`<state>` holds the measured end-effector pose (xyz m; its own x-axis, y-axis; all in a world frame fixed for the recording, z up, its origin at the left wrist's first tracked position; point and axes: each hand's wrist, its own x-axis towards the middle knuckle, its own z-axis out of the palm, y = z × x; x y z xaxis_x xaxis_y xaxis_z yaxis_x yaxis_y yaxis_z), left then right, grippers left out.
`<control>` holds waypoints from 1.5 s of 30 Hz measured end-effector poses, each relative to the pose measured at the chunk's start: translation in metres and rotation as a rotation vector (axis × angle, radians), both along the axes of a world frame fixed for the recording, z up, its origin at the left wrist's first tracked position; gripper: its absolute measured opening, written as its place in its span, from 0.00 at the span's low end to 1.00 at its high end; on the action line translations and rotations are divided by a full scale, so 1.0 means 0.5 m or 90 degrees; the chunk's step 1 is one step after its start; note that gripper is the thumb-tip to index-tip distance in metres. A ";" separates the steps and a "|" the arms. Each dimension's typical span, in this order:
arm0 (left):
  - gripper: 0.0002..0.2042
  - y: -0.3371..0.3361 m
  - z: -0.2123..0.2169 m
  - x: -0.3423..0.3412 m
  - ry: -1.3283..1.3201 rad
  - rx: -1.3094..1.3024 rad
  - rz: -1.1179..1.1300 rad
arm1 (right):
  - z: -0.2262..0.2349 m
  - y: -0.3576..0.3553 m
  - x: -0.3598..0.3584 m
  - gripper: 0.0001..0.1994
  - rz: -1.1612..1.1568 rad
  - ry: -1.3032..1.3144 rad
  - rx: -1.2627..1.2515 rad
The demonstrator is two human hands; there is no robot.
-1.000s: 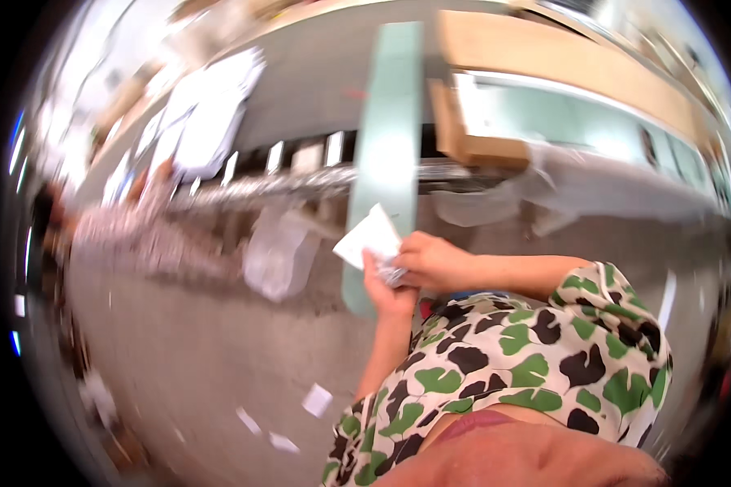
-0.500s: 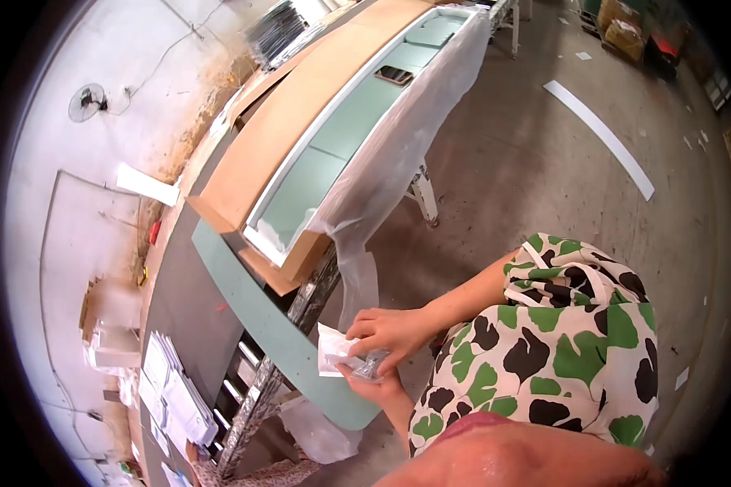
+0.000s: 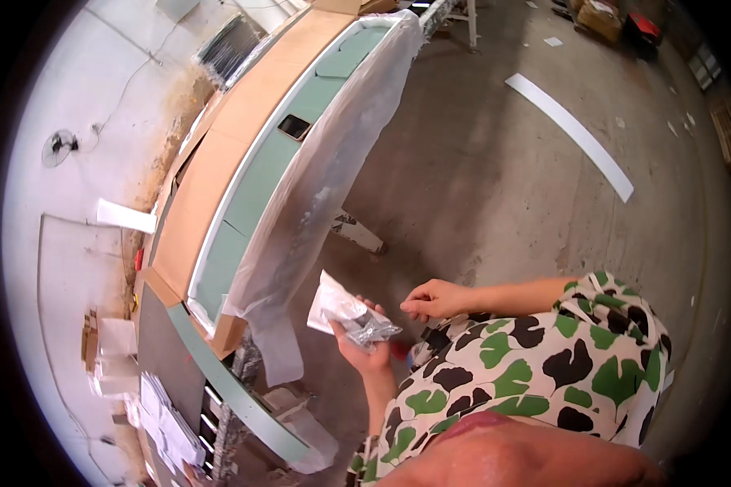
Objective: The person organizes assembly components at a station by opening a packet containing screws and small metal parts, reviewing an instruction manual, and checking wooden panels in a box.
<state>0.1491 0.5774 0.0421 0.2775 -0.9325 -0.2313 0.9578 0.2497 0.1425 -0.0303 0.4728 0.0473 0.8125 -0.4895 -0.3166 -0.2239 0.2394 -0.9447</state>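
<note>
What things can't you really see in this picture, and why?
All in the head view:
1. What is inside the packet in the left hand: shiny creases and glare hide it.
2. Whether the right hand holds something tiny: its curled shape hides the palm.
3. What the phone shows: its screen is too small and dark.
4. Any writing on the stacked white sheets: too small and blurred.

Right hand [image 3: 439, 300] off the packet [image 3: 343, 310].
Both hands touch it in the earlier views; now the left hand [image 3: 363, 351] alone holds it, while the right sits just beside, fingers curled in.
</note>
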 end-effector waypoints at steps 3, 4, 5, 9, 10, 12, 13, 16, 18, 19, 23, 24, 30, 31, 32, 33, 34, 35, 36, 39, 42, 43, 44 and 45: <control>0.25 -0.094 0.026 -0.060 -0.018 0.004 -0.058 | 0.005 -0.052 -0.062 0.20 -0.031 -0.034 0.088; 0.25 -0.130 0.022 -0.062 -0.023 -0.013 -0.086 | 0.001 -0.069 -0.063 0.19 -0.051 -0.058 0.101; 0.25 -0.156 0.038 -0.076 -0.037 -0.023 -0.104 | 0.001 -0.084 -0.073 0.18 -0.052 -0.073 0.105; 0.26 -0.236 0.055 -0.098 -0.071 -0.012 -0.156 | 0.003 -0.139 -0.081 0.16 -0.077 -0.110 0.103; 0.25 -0.258 0.053 -0.100 -0.084 0.074 -0.137 | 0.013 -0.147 -0.081 0.15 -0.094 -0.091 0.099; 0.20 -0.282 0.036 -0.098 -0.113 0.110 -0.094 | -0.008 -0.148 -0.062 0.15 -0.138 -0.089 0.111; 0.17 -0.294 -0.005 -0.110 -0.090 0.084 -0.102 | -0.031 -0.141 -0.073 0.14 -0.177 -0.096 0.143; 0.18 -0.342 -0.028 -0.155 0.008 0.057 -0.179 | -0.018 -0.144 -0.101 0.12 -0.249 -0.066 0.155; 0.18 -0.340 -0.012 -0.170 0.062 0.013 -0.205 | -0.023 -0.149 -0.123 0.13 -0.267 -0.041 0.148; 0.19 -0.337 0.002 -0.174 0.062 0.004 -0.197 | -0.011 -0.161 -0.125 0.13 -0.253 -0.016 0.123; 0.25 -0.342 0.040 -0.143 0.011 0.011 -0.196 | 0.000 -0.219 -0.083 0.15 -0.185 -0.023 0.108; 0.25 -0.344 0.049 -0.135 -0.025 0.039 -0.190 | -0.006 -0.233 -0.068 0.15 -0.163 -0.019 0.102; 0.23 -0.405 0.004 -0.157 -0.005 0.078 -0.080 | 0.006 -0.320 -0.046 0.13 -0.035 0.015 0.074; 0.22 -0.429 -0.002 -0.168 0.003 0.070 -0.048 | 0.001 -0.341 -0.057 0.13 -0.035 0.020 0.081; 0.20 -0.443 0.019 -0.178 0.004 0.108 -0.016 | 0.002 -0.356 -0.061 0.13 -0.038 0.011 0.101; 0.20 -0.452 0.010 -0.191 -0.009 0.084 -0.021 | -0.007 -0.373 -0.076 0.13 -0.023 0.001 0.110; 0.20 -0.463 -0.006 -0.203 -0.020 0.062 -0.027 | -0.018 -0.392 -0.091 0.14 -0.008 -0.008 0.118; 0.20 -0.475 -0.018 -0.224 -0.032 0.038 -0.033 | -0.033 -0.414 -0.114 0.14 0.006 -0.016 0.126; 0.20 -0.484 -0.001 -0.248 -0.032 0.050 -0.019 | -0.040 -0.435 -0.137 0.15 0.011 -0.013 0.140; 0.21 -0.531 0.023 -0.351 -0.009 0.116 0.063 | -0.045 -0.498 -0.223 0.16 0.062 -0.021 0.181; 0.20 -0.571 -0.009 -0.441 -0.004 0.105 0.098 | -0.040 -0.543 -0.306 0.14 0.110 0.000 0.208; 0.20 -0.583 -0.018 -0.475 0.013 0.112 0.109 | -0.036 -0.557 -0.334 0.14 0.117 0.019 0.212; 0.20 -0.592 -0.024 -0.499 0.005 0.139 0.083 | -0.039 -0.570 -0.359 0.13 0.119 0.010 0.187; 0.20 -0.612 -0.049 -0.524 -0.012 0.126 0.090 | -0.047 -0.585 -0.385 0.13 0.123 0.009 0.152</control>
